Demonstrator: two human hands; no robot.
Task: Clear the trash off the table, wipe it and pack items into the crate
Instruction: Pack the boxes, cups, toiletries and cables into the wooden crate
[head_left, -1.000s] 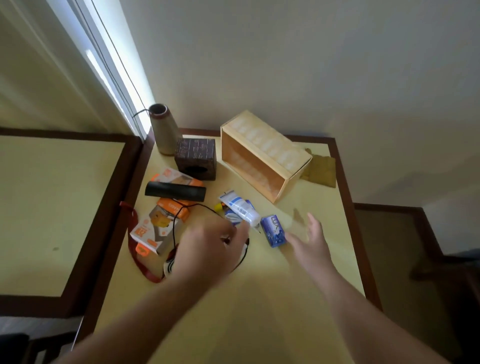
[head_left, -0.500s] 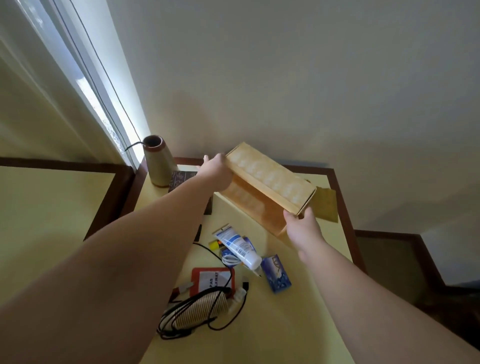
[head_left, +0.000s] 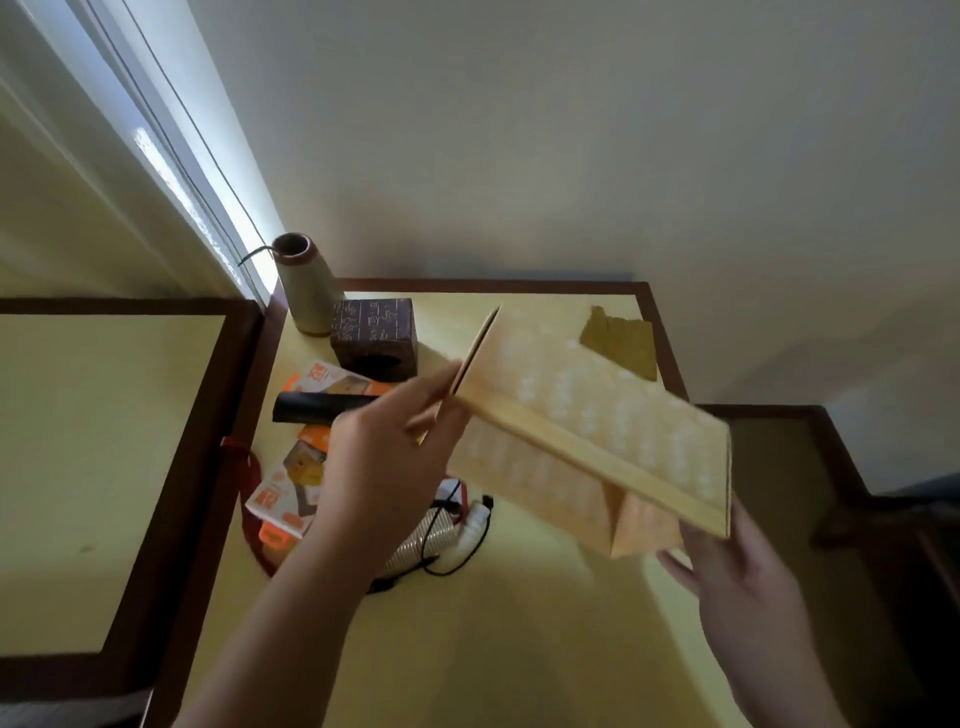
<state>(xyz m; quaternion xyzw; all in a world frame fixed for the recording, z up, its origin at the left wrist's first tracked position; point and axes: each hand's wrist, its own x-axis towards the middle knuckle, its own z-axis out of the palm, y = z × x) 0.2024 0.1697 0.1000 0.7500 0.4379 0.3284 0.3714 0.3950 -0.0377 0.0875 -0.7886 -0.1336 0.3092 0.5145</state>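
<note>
The crate (head_left: 597, 447) is held in the air above the worktop (head_left: 519, 649), tilted, with its long axis running from the upper left down to the lower right. It sits between the 2 hands. The left hand (head_left: 384, 457) grips the crate's upper-left end: the fingers curl round the end panel and the thumb lies along its outer face. The right hand (head_left: 727, 566) supports the lower-right end from beneath, with the fingers curled under the bottom corner and the palm facing up. Both forearms reach forward from the near edge of the worktop, the left one crossing over the items on the left side.

The crate's interior is not visible from this angle, so its contents cannot be told.

The following items rest on the worktop:
- A cone-shaped vase (head_left: 304, 286) stands upright at the far left corner.
- A dark patterned box (head_left: 374, 332) stands just beside the vase.
- A black cylinder (head_left: 322, 408) lies across orange and white cartons (head_left: 291, 488) near the left edge.
- A red strap (head_left: 244, 467) loops along the left edge.
- A black cable (head_left: 452, 540) coils around a ribbed beige object (head_left: 415, 545), below the crate.
- A yellow-brown cloth (head_left: 621, 340) lies flat at the far right corner.
</note>
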